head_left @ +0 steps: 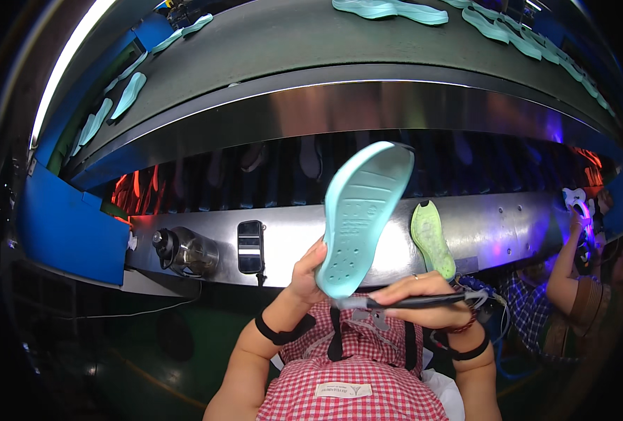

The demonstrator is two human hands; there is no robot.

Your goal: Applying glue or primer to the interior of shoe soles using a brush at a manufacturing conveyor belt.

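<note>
Two hands work close above a red checked apron (353, 372). The left hand (306, 270) is closed around the heel end of a pale teal shoe sole (364, 217), holding it upright with its patterned underside toward the camera and its toe rising above the hand. The right hand (424, 295) sits just right of the sole's heel, fingers wrapped around a dark pen-like tool (403, 302) that lies level, its tip touching the lower edge of the sole. Both wrists wear black bands.

Behind the sole runs a steel panel (494, 228) with a black switch (250, 247) left of the sole and a yellow-green sole (432, 238) leaning just right of it. Farther right, another person's arm (560, 270) lifts a white piece under purple light. Beyond the panel, a dark conveyor belt (290, 38) carries more teal soles (389, 10), well above the held sole.
</note>
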